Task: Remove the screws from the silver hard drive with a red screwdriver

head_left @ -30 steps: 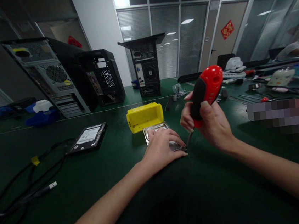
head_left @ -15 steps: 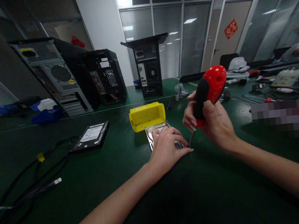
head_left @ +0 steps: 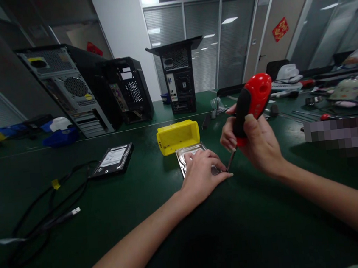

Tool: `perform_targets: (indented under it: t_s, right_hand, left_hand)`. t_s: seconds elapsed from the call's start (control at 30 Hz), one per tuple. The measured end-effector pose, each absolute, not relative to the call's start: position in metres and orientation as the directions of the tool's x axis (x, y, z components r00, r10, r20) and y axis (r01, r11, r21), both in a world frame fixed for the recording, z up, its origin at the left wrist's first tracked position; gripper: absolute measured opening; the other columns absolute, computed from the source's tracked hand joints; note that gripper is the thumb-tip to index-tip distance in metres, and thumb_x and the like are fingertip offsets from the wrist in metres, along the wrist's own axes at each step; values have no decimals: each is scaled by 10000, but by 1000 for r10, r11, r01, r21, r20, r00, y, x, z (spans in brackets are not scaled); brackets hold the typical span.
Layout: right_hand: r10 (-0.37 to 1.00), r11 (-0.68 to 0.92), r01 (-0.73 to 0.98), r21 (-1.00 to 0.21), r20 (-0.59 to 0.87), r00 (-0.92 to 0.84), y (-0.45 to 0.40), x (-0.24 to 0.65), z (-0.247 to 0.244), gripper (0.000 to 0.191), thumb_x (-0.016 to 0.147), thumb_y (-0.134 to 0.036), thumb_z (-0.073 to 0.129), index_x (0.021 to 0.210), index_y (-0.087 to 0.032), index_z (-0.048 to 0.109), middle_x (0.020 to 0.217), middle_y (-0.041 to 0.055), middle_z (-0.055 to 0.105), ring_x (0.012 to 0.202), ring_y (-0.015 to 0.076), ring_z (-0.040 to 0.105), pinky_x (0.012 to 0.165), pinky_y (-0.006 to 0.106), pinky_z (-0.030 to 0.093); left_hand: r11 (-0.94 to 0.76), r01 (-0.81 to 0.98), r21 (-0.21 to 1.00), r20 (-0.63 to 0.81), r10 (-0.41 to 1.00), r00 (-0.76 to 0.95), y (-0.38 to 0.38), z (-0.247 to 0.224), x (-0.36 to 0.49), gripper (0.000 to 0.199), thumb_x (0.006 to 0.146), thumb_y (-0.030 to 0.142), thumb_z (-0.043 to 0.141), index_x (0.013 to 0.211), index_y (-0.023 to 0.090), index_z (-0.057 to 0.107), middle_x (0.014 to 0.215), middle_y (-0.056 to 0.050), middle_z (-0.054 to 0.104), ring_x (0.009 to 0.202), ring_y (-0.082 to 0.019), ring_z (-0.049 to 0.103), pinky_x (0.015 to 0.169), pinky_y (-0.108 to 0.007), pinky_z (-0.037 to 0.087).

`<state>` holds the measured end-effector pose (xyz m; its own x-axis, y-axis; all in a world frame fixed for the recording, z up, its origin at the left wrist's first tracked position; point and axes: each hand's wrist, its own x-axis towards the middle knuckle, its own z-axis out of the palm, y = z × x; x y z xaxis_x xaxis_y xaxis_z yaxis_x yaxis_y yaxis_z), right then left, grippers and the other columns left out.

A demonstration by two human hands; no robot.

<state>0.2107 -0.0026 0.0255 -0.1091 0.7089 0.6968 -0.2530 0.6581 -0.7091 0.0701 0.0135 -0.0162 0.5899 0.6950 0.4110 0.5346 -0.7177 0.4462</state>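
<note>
A silver hard drive (head_left: pixel 181 154) lies on the green table, partly covered by my left hand (head_left: pixel 203 169). The fingers of that hand bend over the drive and grip it, with the thumb along its near side. My right hand (head_left: pixel 259 142) is wrapped round the handle of a red and black screwdriver (head_left: pixel 253 98), which is held tilted. Its shaft slants down and left, and the tip meets the drive's near right corner, close to my left fingertips. What the tip touches exactly is too small to make out. Right behind the drive lies a yellow bin (head_left: pixel 179 136), opening toward me.
Another hard drive (head_left: pixel 113 159) lies to the left, beside black cables (head_left: pixel 47 216) with a USB plug. Computer cases (head_left: pixel 179 78) stand at the back. On the right are several thin rods (head_left: pixel 303 116), a red-handled tool (head_left: pixel 326 117) and mixed items; another person's arm shows at far right.
The view has shifted slightly, so most things sit a little further right and higher. Both hands, the drive and the screwdriver keep nearly the same placement to one another.
</note>
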Motion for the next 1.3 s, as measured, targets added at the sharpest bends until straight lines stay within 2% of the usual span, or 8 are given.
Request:
perform_targets:
  t_s: [0.33, 1.3]
  right_hand:
    - [705, 659, -253, -709, 699, -121, -2, 211, 26, 232, 906, -397, 459, 1069, -234, 482, 621, -37, 453, 528, 111, 427, 516, 276, 364]
    - [718, 667, -180, -723, 688, -108, -3, 212, 26, 250, 902, -414, 456, 1075, -234, 471, 626, -33, 434, 544, 125, 401, 530, 292, 341]
  left_hand:
    - [-694, 545, 470, 357, 715, 601, 14, -17, 71, 188, 764, 417, 679, 767, 229, 691, 962, 6, 651, 971, -227, 546, 864, -410, 263]
    - [-702, 552, 451, 338, 706, 622, 15, -17, 72, 158, 761, 398, 684, 785, 243, 701, 982, 2, 659, 997, -243, 536, 844, -420, 266]
